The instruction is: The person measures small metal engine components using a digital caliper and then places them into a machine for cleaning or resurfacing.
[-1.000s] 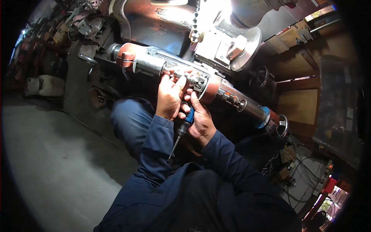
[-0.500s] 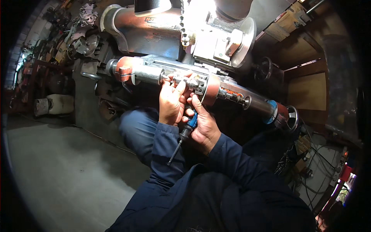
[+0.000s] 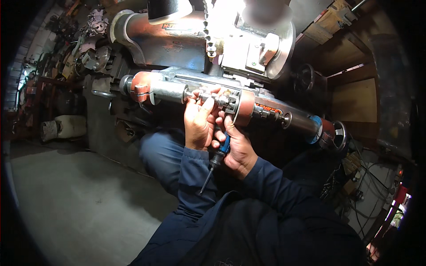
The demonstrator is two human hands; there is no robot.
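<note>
A long metal machine fixture (image 3: 165,88) with rust-red clamps spans the view, a handwheel (image 3: 339,135) at its right end. My left hand (image 3: 199,124) grips a small shiny cylindrical part (image 3: 206,97) at its middle, between the steel sleeve and a toothed fitting (image 3: 230,103) beside the red collar (image 3: 245,107). My right hand (image 3: 236,148) holds a blue and black screwdriver (image 3: 217,157), shaft pointing down toward my body, with its thumb just below that collar. The exact contact of the fingertips under the fitting is partly hidden.
Above is a larger machine body (image 3: 166,40) with a bright light and a round plate. Cluttered metal parts (image 3: 97,26) line the left, beside a pale plastic container (image 3: 69,126). Cables (image 3: 368,177) lie at the lower right. Grey floor (image 3: 80,199) spreads at lower left.
The view has shifted, so the fixture and both hands sit slightly lower in the picture than a second ago. The grips look much the same.
</note>
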